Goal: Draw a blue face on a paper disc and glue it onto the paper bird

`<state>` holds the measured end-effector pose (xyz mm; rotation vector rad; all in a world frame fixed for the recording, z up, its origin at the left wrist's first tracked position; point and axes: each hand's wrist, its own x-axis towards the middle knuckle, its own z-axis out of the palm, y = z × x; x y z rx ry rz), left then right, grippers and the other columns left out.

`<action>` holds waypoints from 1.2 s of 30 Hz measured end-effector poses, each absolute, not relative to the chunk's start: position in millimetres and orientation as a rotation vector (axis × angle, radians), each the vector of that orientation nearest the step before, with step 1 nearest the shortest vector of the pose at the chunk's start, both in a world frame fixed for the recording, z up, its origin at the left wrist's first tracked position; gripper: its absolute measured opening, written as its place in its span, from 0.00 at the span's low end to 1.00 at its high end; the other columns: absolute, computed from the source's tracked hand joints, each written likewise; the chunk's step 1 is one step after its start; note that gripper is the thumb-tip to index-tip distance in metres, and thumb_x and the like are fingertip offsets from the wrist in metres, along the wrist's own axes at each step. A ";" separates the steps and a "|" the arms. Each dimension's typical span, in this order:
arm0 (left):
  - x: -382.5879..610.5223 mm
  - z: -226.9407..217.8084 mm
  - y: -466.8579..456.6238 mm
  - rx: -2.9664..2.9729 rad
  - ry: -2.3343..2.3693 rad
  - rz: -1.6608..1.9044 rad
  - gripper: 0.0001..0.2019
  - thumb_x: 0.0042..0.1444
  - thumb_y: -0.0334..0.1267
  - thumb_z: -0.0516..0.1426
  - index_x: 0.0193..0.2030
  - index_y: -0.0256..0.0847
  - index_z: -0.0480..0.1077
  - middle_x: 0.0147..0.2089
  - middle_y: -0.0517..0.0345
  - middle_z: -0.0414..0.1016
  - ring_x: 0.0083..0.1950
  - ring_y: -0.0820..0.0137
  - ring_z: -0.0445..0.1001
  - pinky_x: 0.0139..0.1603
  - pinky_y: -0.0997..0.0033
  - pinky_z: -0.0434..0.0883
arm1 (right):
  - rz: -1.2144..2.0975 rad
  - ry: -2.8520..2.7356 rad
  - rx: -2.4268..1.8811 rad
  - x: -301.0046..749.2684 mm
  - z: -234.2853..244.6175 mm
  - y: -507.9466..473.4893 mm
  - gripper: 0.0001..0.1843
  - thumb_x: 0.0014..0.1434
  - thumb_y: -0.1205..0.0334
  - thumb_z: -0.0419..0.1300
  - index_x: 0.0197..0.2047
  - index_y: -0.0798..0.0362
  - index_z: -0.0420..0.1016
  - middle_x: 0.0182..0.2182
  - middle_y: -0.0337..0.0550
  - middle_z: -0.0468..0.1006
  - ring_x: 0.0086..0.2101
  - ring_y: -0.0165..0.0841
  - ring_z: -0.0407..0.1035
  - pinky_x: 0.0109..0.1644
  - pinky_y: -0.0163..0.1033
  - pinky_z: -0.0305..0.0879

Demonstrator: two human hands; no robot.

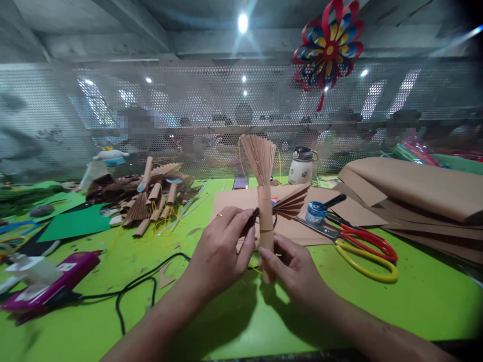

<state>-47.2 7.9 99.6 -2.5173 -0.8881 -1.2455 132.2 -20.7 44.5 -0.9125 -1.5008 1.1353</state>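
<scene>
Where the paper tube stands: nearly upright between both hands, its long axis running from the right thumb up to the pleated fan (260, 157) at its top.
Left hand (222, 246): thumb and fingers brought together at the tube (266, 221)'s left side, pinching dark folded paper (250, 216); the fingertips partly cover it, so its fastening cannot be told.
Right hand (296, 266): thumb across the front of the tube's lower end, fingers curled behind its right side, pinching it; this hand is nearer the bottom end, the left nearer mid-length.
Pleated wing (292, 203): spreads out from the tube's right side, above the right hand.
Right side: scissors (335, 234) and a blue-smeared tub (316, 213) lie just beyond the wing, leaving little sideways room.
Far side: brown paper sheets (226, 201) lie flat behind the tube.
Near side: the green table (422, 306) gives wider room between the forearms, down to its dark front edge.
</scene>
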 end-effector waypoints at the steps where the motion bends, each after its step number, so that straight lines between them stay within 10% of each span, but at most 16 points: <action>1: -46.7 100.2 7.7 -2.514 -0.888 -1.234 0.13 0.69 0.27 0.55 0.57 0.30 0.71 0.46 0.44 0.76 0.46 0.59 0.75 0.46 0.57 0.77 | 1.127 -1.507 -0.919 132.4 43.9 -20.6 0.19 0.68 0.44 0.61 0.37 0.52 0.69 0.29 0.38 0.68 0.30 0.32 0.60 0.33 0.39 0.59; 36: -35.0 88.7 0.2 -2.391 -1.038 -1.114 0.06 0.68 0.28 0.51 0.48 0.38 0.68 0.37 0.55 0.71 0.34 0.64 0.73 0.34 0.64 0.72 | 1.194 -1.635 -0.949 129.2 52.1 -15.7 0.10 0.61 0.61 0.63 0.41 0.50 0.64 0.29 0.34 0.71 0.27 0.31 0.69 0.29 0.36 0.68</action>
